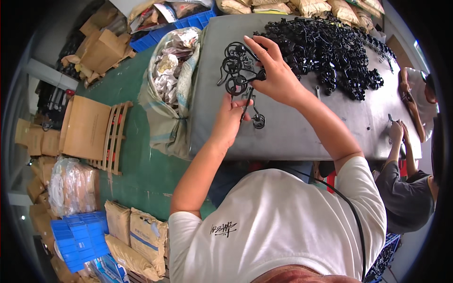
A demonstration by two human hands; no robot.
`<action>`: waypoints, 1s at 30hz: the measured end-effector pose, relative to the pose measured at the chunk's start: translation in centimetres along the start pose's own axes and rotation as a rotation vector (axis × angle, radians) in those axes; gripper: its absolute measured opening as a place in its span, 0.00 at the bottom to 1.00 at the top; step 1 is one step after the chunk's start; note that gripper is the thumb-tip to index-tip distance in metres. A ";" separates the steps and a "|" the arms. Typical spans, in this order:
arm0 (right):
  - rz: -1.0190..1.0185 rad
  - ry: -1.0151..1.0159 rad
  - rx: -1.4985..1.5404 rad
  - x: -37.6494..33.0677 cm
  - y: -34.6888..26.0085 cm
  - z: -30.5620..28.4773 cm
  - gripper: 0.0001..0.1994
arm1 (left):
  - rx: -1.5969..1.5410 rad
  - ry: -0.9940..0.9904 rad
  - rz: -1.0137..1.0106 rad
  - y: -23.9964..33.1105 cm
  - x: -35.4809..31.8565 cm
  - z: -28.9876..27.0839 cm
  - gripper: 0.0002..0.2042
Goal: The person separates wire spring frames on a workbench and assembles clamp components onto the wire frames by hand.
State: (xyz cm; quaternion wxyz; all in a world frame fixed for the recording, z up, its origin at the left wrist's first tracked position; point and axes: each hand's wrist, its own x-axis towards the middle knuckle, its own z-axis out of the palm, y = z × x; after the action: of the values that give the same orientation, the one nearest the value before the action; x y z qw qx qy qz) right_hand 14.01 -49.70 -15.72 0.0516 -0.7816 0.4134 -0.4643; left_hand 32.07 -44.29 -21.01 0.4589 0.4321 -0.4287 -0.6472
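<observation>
My right hand (278,78) reaches over the table's left part, thumb and fingers spread wide around the edge of a small group of black ringed parts with bent rods (236,85). It seems to touch them, though its palm side is partly hidden. Just below, my left hand (230,119) pinches a thin black rod-like part (246,104) between thumb and fingers. Close to that hand, another black ringed part (258,121) lies on the grey tabletop (292,137). A large tangled heap of black parts (325,56) covers the table's far right.
A wrench (317,92) lies near my right forearm. Left of the table stands a woven sack (165,89) stuffed with crumpled paper. Blue crates (80,240), sacks and cartons (87,127) occupy the green floor. Co-workers' arms (401,141) are at the table's right end.
</observation>
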 end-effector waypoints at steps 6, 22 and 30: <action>0.287 -0.217 0.409 0.3 3.1 0.2 0.43 | 0.009 -0.066 -0.127 2.2 -1.0 -2.1 0.24; 0.494 0.161 0.822 -0.6 3.2 2.1 0.33 | 0.070 -0.003 0.114 1.4 -1.2 -2.1 0.31; 0.523 0.412 0.444 0.2 4.6 0.4 0.33 | 0.144 0.014 0.094 1.3 -1.9 -3.4 0.32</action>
State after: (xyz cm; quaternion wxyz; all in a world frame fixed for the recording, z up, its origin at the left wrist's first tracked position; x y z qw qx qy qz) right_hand 11.58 -52.93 -17.94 0.2519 -0.5105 0.4895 -0.6606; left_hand 35.97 -43.21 -20.37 0.4595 0.4480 -0.4909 -0.5892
